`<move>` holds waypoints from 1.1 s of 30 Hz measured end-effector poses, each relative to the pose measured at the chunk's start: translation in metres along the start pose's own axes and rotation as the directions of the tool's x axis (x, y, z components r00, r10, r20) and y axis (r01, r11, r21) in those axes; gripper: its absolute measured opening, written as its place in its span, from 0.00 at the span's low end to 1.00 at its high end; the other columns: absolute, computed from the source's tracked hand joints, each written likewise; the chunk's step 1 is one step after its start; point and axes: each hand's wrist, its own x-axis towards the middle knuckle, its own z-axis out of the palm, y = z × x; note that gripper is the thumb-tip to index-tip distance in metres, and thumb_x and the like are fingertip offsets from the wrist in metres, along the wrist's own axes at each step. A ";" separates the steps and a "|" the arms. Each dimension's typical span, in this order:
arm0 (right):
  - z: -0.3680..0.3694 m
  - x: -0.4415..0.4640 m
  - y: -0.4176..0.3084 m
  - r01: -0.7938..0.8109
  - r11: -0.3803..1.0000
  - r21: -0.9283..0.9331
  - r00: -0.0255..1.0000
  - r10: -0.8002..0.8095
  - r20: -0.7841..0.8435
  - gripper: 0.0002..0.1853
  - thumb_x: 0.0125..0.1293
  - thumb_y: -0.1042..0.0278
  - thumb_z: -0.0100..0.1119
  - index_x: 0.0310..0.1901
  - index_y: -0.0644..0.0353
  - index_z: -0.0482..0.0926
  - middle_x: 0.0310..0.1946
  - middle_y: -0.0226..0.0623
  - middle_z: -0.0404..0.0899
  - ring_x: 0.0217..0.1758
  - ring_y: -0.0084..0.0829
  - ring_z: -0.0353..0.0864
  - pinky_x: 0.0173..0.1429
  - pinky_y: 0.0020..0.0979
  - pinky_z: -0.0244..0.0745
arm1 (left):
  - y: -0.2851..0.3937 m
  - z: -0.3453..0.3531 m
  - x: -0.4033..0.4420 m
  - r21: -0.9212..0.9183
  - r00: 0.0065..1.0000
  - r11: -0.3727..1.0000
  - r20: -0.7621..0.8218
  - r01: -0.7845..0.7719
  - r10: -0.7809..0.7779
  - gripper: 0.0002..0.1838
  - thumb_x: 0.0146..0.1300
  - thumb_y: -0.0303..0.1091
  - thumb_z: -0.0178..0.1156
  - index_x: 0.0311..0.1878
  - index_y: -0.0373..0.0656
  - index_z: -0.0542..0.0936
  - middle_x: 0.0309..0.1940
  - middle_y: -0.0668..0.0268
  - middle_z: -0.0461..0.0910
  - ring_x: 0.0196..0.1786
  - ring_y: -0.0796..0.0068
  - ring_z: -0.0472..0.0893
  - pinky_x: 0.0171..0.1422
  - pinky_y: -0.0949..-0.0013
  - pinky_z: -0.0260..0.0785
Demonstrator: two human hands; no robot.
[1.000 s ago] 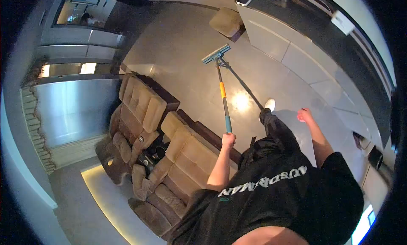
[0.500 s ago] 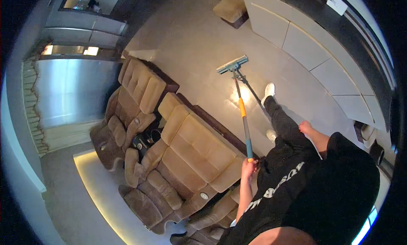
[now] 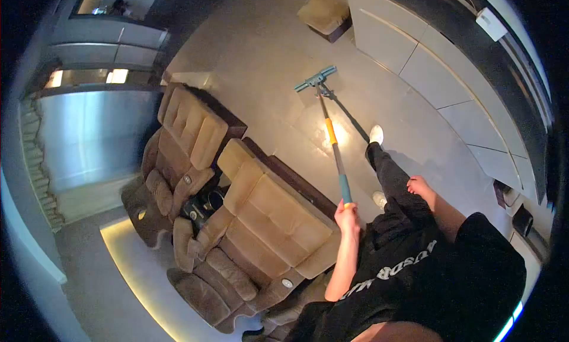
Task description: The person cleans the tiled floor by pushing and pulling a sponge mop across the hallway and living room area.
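Note:
My left hand [image 3: 347, 216] is wrapped round the end of a long mop handle [image 3: 339, 164], which has grey, yellow and teal sections. The wide teal mop head [image 3: 315, 79] is at the far end of the handle, over the grey floor [image 3: 267, 63]. My right hand [image 3: 419, 187] hangs beside my dark trouser leg, away from the mop, with its fingers curled; whether it holds anything is too small to tell. White shoes [image 3: 376, 134] show on the floor to the right of the handle.
Brown recliner seats [image 3: 278, 223] fill the left and lower middle, with dark cup holders between them. A brown footstool [image 3: 324, 16] stands at the top beside the white cabinets [image 3: 438, 75], which curve down the right. A lit step edge [image 3: 127, 271] is at lower left.
Since half a second ago the mop head has shifted up and left, and my left hand has risen slightly in view. Earlier, it had moved down and right. The camera view has shifted too.

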 end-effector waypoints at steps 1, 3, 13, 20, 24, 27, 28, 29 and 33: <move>-0.005 0.004 -0.008 0.003 1.000 0.022 1.000 -0.003 -0.021 0.07 0.52 0.67 0.47 0.28 0.60 0.72 0.14 0.35 0.72 0.13 0.26 0.69 0.15 0.24 0.61 | 0.011 0.012 0.017 0.026 1.000 0.999 -0.007 -0.020 0.020 0.14 0.46 0.19 0.52 0.39 0.43 0.71 0.14 0.74 0.65 0.11 0.87 0.59 0.11 0.83 0.48; -0.028 0.006 -0.036 -0.046 0.990 0.130 0.998 0.050 -0.030 0.07 0.50 0.67 0.49 0.28 0.60 0.72 0.15 0.35 0.72 0.13 0.25 0.69 0.15 0.24 0.61 | 0.035 0.040 0.054 0.002 0.997 0.997 -0.007 -0.082 0.082 0.08 0.47 0.20 0.51 0.29 0.45 0.70 0.13 0.75 0.65 0.11 0.87 0.61 0.11 0.84 0.49; -0.055 0.014 -0.064 0.022 0.968 0.249 0.990 0.013 -0.140 0.06 0.50 0.69 0.48 0.25 0.62 0.71 0.15 0.35 0.70 0.12 0.25 0.66 0.13 0.25 0.59 | 0.179 0.166 0.246 0.060 0.986 0.988 0.098 -0.139 0.133 0.01 0.46 0.22 0.49 0.23 0.39 0.69 0.10 0.69 0.63 0.09 0.82 0.60 0.10 0.78 0.50; -0.058 0.010 -0.075 0.086 0.982 0.167 0.990 -0.065 -0.126 0.06 0.52 0.70 0.47 0.27 0.62 0.71 0.15 0.37 0.71 0.13 0.26 0.68 0.14 0.27 0.62 | 0.178 0.122 0.267 0.188 0.953 0.979 0.302 -0.078 0.018 0.03 0.51 0.25 0.47 0.30 0.42 0.69 0.14 0.71 0.63 0.11 0.84 0.58 0.11 0.80 0.48; -0.063 0.022 -0.054 0.075 0.995 0.072 0.992 -0.068 -0.102 0.06 0.49 0.68 0.49 0.28 0.61 0.70 0.14 0.36 0.70 0.12 0.27 0.66 0.12 0.27 0.59 | 0.128 0.056 0.213 0.199 0.957 0.973 0.285 -0.119 0.059 0.03 0.50 0.24 0.46 0.27 0.44 0.69 0.13 0.72 0.62 0.11 0.84 0.58 0.11 0.81 0.48; -0.057 0.025 -0.038 -0.009 0.997 0.073 0.989 0.020 -0.146 0.06 0.49 0.69 0.48 0.27 0.61 0.71 0.15 0.38 0.70 0.11 0.28 0.66 0.12 0.28 0.59 | 0.073 -0.024 0.180 0.181 0.955 0.971 0.279 -0.157 0.103 0.04 0.54 0.26 0.48 0.26 0.47 0.69 0.14 0.75 0.64 0.11 0.87 0.60 0.10 0.83 0.48; -0.051 0.019 -0.034 -0.017 1.000 0.024 0.991 0.020 -0.135 0.06 0.49 0.69 0.48 0.27 0.61 0.71 0.15 0.38 0.70 0.12 0.28 0.67 0.12 0.29 0.60 | 0.055 -0.051 0.162 0.156 0.958 0.976 0.265 -0.152 0.107 0.03 0.53 0.27 0.50 0.26 0.47 0.69 0.14 0.76 0.64 0.11 0.87 0.60 0.10 0.83 0.48; -0.049 0.012 -0.031 -0.023 0.999 -0.033 0.992 0.019 -0.127 0.06 0.49 0.69 0.48 0.26 0.61 0.71 0.15 0.38 0.70 0.12 0.28 0.67 0.12 0.29 0.60 | 0.036 -0.076 0.143 0.123 0.962 0.982 0.251 -0.146 0.111 0.04 0.53 0.27 0.52 0.26 0.48 0.69 0.14 0.76 0.64 0.11 0.87 0.60 0.10 0.83 0.48; -0.032 -0.002 -0.024 -0.011 0.965 -0.261 0.998 -0.004 -0.058 0.06 0.49 0.69 0.47 0.26 0.62 0.71 0.15 0.38 0.72 0.12 0.29 0.69 0.13 0.29 0.63 | -0.029 -0.156 0.028 0.175 0.988 0.981 0.148 -0.079 0.053 0.05 0.50 0.27 0.56 0.27 0.46 0.70 0.15 0.76 0.65 0.13 0.88 0.61 0.11 0.84 0.47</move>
